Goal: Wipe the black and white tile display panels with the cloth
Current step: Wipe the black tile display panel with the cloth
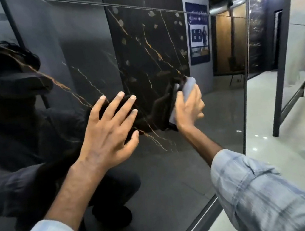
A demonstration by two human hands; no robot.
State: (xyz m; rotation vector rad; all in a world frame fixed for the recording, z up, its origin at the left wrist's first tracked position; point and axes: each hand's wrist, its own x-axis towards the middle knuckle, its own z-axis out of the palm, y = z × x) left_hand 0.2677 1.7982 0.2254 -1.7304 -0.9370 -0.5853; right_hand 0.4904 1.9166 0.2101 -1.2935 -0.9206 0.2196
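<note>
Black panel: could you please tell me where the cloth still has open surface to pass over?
Open: the black panel below both hands down to its bottom edge, and above them up to the horizontal seam. Crowded: between the spread left hand and the right hand gripping the cloth.

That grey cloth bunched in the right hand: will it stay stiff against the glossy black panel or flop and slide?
The grey cloth folds around the right hand, so it is probably soft and floppy, and light. The glossy black gold-veined tile panel mirrors the room, so the cloth will likely glide with little grip. The left hand, spread flat on the panel, may slip too.
</note>
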